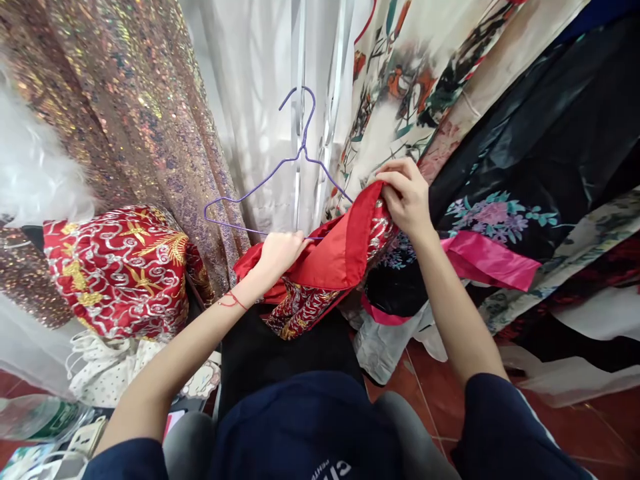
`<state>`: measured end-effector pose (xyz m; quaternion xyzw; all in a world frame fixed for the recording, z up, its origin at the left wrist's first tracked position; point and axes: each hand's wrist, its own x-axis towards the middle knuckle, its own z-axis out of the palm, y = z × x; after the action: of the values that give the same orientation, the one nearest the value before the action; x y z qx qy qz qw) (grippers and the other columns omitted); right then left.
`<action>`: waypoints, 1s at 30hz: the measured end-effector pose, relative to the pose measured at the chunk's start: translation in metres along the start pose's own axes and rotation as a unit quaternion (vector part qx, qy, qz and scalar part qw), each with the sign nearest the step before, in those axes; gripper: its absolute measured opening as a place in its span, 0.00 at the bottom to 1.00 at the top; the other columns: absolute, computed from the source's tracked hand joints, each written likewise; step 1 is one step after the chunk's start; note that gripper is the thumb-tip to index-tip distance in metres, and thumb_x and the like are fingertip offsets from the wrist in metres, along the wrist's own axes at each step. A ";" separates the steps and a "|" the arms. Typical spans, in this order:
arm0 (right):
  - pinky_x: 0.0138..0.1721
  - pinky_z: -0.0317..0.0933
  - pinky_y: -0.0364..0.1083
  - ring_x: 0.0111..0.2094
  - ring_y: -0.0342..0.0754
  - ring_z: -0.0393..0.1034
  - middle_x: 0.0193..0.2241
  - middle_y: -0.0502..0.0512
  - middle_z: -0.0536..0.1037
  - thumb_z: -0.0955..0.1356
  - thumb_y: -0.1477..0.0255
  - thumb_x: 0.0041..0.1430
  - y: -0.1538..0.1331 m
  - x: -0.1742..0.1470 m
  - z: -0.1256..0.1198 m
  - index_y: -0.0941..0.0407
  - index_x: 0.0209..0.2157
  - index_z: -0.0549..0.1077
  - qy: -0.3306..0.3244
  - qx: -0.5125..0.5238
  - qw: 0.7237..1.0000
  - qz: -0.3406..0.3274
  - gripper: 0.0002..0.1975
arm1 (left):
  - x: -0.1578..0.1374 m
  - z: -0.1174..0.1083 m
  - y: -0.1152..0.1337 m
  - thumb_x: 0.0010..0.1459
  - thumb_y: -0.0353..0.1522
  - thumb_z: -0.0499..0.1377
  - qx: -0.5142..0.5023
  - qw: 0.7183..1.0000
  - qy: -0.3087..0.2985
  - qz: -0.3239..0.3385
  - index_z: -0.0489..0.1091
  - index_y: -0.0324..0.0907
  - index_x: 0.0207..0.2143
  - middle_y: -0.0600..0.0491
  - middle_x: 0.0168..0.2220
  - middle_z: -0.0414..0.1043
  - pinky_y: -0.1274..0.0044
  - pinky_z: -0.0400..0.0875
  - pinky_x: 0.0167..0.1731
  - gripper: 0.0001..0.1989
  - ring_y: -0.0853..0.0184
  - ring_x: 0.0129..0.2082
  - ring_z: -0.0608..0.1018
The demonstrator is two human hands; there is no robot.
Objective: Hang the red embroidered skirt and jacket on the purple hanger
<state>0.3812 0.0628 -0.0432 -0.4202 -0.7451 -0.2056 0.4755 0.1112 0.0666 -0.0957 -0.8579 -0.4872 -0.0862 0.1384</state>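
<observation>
the hanger [303,149] is purple, the lining [320,261] plain red.

Bare forearms [187,353] stretch forward, the bare left hand [281,255] low with its back turned up, the bare right hand [406,200] held higher, fingers [396,179] bent.

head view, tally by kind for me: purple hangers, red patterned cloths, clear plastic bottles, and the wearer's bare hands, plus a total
Purple hanger: 1
Red patterned cloths: 2 (held cloth, far-left cloth)
Clear plastic bottle: 1
Bare hands: 2 (left hand, right hand)
Total: 6
</observation>
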 end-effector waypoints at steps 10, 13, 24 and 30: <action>0.45 0.65 0.52 0.36 0.50 0.66 0.33 0.52 0.71 0.57 0.64 0.70 -0.017 0.027 0.039 0.51 0.35 0.65 -0.180 0.104 0.977 0.044 0.11 | 0.008 0.011 -0.014 0.70 0.35 0.46 -0.048 0.998 0.043 -0.023 0.74 0.39 0.45 0.40 0.41 0.80 0.72 0.64 0.32 0.17 0.56 0.40 0.82; 0.45 0.64 0.51 0.36 0.50 0.67 0.33 0.52 0.71 0.57 0.65 0.70 -0.016 0.024 0.042 0.51 0.36 0.64 -0.171 0.124 0.976 0.050 0.10 | -0.002 0.026 -0.031 0.68 0.47 0.50 -0.113 0.980 0.149 -0.063 0.69 0.41 0.54 0.43 0.43 0.80 0.74 0.66 0.36 0.23 0.59 0.39 0.81; 0.42 0.64 0.50 0.36 0.51 0.69 0.32 0.52 0.75 0.60 0.66 0.68 -0.007 0.017 0.045 0.52 0.38 0.68 -0.182 0.122 0.975 0.029 0.09 | -0.029 0.106 -0.082 0.68 0.42 0.48 -0.309 0.905 0.151 -0.249 0.72 0.42 0.34 0.53 0.33 0.77 0.79 0.66 0.38 0.18 0.67 0.35 0.75; 0.43 0.64 0.51 0.36 0.52 0.70 0.33 0.53 0.75 0.59 0.64 0.69 -0.009 0.017 0.046 0.52 0.40 0.68 -0.235 0.109 0.966 0.031 0.10 | 0.030 0.086 -0.128 0.69 0.38 0.51 -0.389 0.777 0.332 -0.368 0.61 0.41 0.27 0.60 0.26 0.62 0.82 0.61 0.35 0.16 0.75 0.29 0.65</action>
<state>0.3455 0.0973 -0.0481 -0.4250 -0.8404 -0.0044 0.3362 0.0173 0.1808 -0.1492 -0.5127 -0.6143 -0.5921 -0.0961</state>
